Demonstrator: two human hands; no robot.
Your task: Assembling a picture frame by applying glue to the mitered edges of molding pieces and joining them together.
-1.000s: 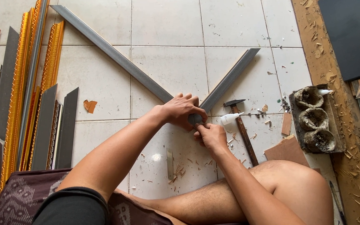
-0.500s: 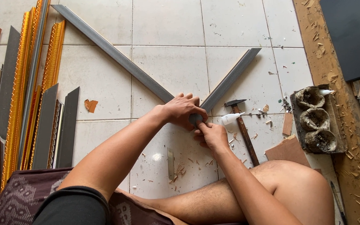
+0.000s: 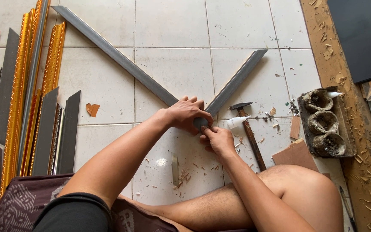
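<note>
Two grey frame mouldings lie on the white tile floor and meet in a V corner under my hands: a long piece (image 3: pixel 117 56) running up to the left and a shorter piece (image 3: pixel 237 81) running up to the right. My left hand (image 3: pixel 187 114) is clamped over the joint from above. My right hand (image 3: pixel 217 139) pinches the corner tip from below. A hammer (image 3: pixel 250 131) and a small white glue bottle (image 3: pixel 236 122) lie just right of my hands.
Gold and grey frame mouldings (image 3: pixel 26 99) are stacked along the left. A grimy holder with three round cups (image 3: pixel 323 124) and a brown board scrap (image 3: pixel 295 154) sit on the right, beside a wooden plank (image 3: pixel 344 86). Wood chips and a thin metal strip (image 3: pixel 175 169) lie near my bare knee (image 3: pixel 305 193).
Both hands stay on the corner joint. My fingers have shifted only slightly on it; the mouldings have not moved.
</note>
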